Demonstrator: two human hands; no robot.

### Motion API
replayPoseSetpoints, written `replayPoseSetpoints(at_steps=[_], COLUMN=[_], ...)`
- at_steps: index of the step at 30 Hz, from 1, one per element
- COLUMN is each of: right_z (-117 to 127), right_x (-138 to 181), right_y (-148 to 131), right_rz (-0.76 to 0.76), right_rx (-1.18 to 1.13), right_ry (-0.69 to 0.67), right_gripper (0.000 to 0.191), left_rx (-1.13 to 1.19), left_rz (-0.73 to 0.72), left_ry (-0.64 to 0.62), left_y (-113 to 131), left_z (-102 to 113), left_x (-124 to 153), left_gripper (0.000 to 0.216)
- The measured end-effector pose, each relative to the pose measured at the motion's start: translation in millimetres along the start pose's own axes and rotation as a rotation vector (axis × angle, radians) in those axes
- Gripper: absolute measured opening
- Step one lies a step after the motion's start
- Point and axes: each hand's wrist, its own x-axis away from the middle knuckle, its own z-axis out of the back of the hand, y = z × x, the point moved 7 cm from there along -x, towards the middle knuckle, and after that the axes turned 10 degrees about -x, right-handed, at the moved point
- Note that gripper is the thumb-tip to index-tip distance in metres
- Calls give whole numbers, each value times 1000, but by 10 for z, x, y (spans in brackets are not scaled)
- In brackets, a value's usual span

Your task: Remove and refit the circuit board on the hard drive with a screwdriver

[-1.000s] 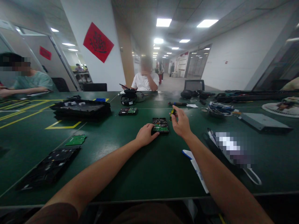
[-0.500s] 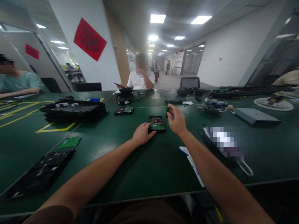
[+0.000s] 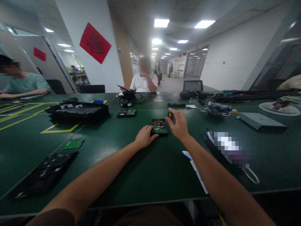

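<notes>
Frame centre: left hand point(image 3: 145, 137), grip spread, fingertips touching the hard drive point(image 3: 160, 126) edge. Right hand point(image 3: 180, 126) grip pinches a screwdriver point(image 3: 171, 115) just above the green bench point(image 3: 117, 175).

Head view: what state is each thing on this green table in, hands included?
hard drive: lying flat, circuit side up, held at its left edge.
left hand: fingers curled on the hard drive.
right hand: pinching a small screwdriver.
screwdriver: held in fingertips, by the hard drive's far right corner.
second drive: flat, untouched, farther back.
green board: loose, flat, untouched.
</notes>
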Motion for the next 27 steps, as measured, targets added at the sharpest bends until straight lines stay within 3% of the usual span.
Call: replayPoseSetpoints(at_steps=[9,14,19,27], right_z=[38,-17,18,9], right_x=[25,17,38,41], right_y=[101,139,145,200], right_rz=[-55,-48,-83,-92], right_rx=[-41,-73,-49,-68], right_ry=[116,47,120,86], right_gripper=[40,43,42,47], left_rx=[-12,-10,-16,-19], left_rz=[3,-8,-9,-15], left_ry=[1,-10,-11,-13], left_y=[28,24,19,29], left_z=[30,24,23,29], left_x=[2,6,6,7], left_gripper=[57,55,58,58])
